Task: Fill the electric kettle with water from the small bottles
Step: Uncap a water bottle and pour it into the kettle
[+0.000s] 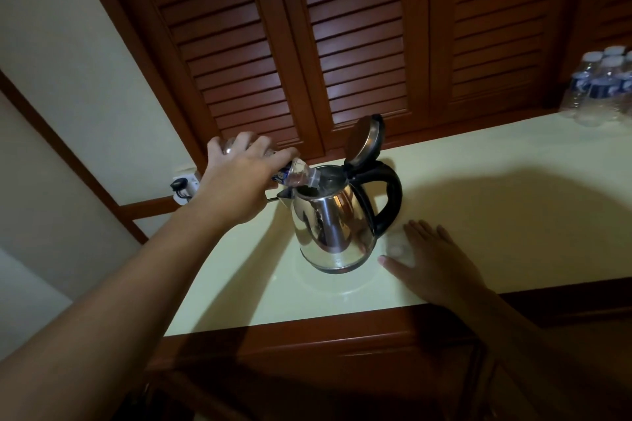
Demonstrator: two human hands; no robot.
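Pouring from bottle (298,176) into open kettle (331,227) at mid counter (513,202).
Left hand (239,178) wrapped round the bottle's body: thin soft plastic, probably light, best held mid-body without squeezing. Long axis slanting from far left down to the right, neck lowest, over the kettle mouth. Kettle upright, stiff steel, likely slick; spout left, handle right, lid (364,140) tipped up. Right hand (436,260) flat on the counter, fingers straight, holding nothing, just right of the kettle.
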